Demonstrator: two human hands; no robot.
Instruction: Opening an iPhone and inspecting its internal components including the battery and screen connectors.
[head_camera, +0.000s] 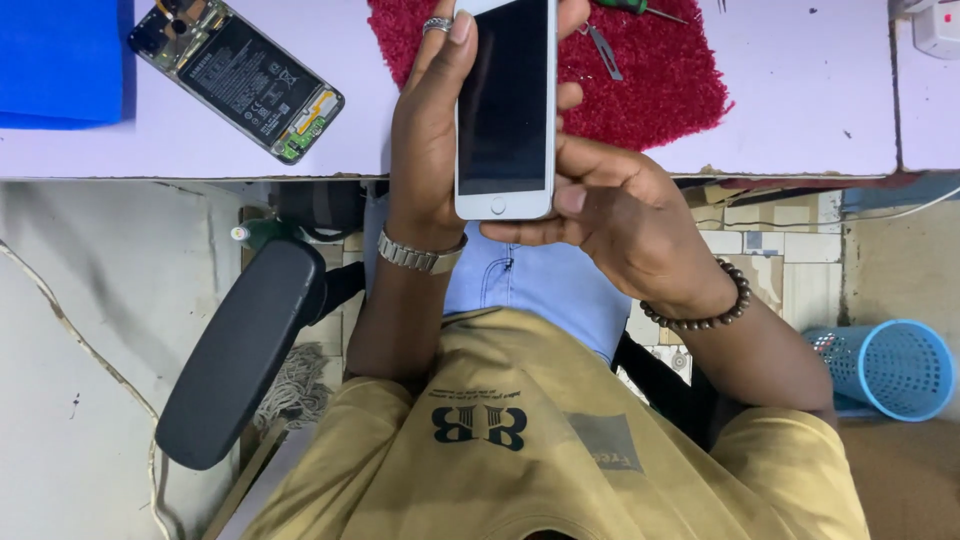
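A white smartphone with a dark screen is held upright between both hands, above my lap and the table edge. My left hand wraps its left side, a ring on one finger and a metal watch at the wrist. My right hand cups the lower right corner, thumb near the round home button, a bead bracelet on that wrist.
On the pale table lie a red fuzzy mat with tweezers and a screwdriver, an opened phone showing its battery, and a blue cloth. A black chair armrest is at left, a blue basket at right.
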